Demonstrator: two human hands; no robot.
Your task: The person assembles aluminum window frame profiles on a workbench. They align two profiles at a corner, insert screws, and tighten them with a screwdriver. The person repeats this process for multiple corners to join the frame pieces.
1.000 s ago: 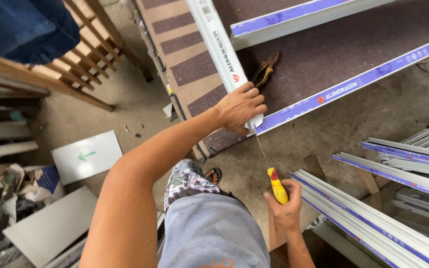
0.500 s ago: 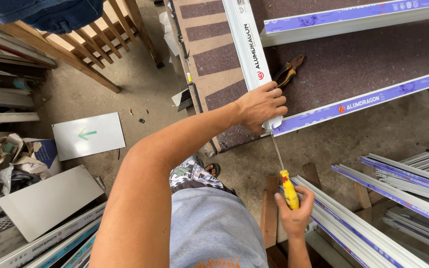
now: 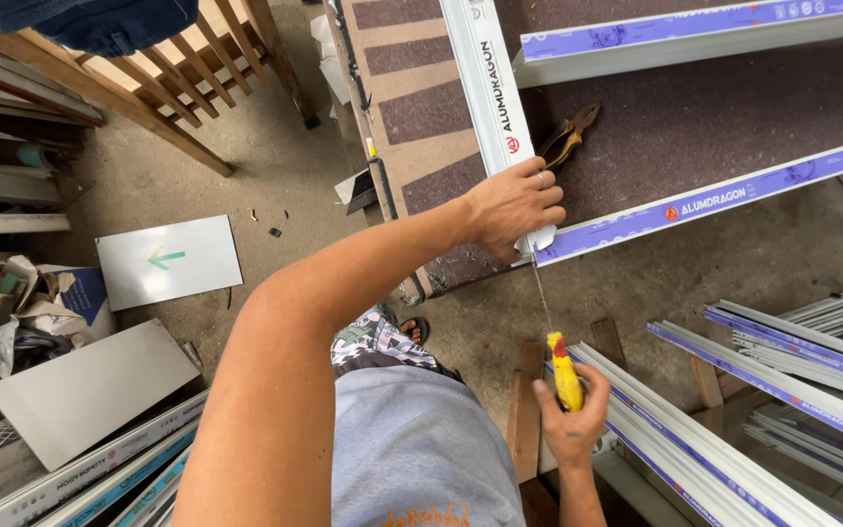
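Note:
My left hand [image 3: 511, 207] presses down on the near end of a white aluminium profile [image 3: 489, 98] lying on a brown carpeted workbench [image 3: 695, 127]. A yellow-handled screwdriver [image 3: 565, 371] is gripped in my right hand [image 3: 570, 422], its thin shaft [image 3: 541, 289] reaching up to the end of the profile by my left fingers. A pair of pliers [image 3: 566, 140] lies on the bench just beyond my left hand. Two profiles wrapped in purple film, one [image 3: 724, 198] at the bench's near edge and one [image 3: 695, 37] farther back, meet the white one.
Stacks of wrapped profiles [image 3: 763, 390] lie on the floor at right. A white sign with a green arrow [image 3: 168, 260] and a white panel [image 3: 90, 390] lie on the concrete at left. A wooden frame [image 3: 168, 78] leans at upper left. Clutter piles at the far left.
The view has shifted, so the bench now sits higher and larger in frame. My left hand stays on the profile end and the right keeps the screwdriver at it.

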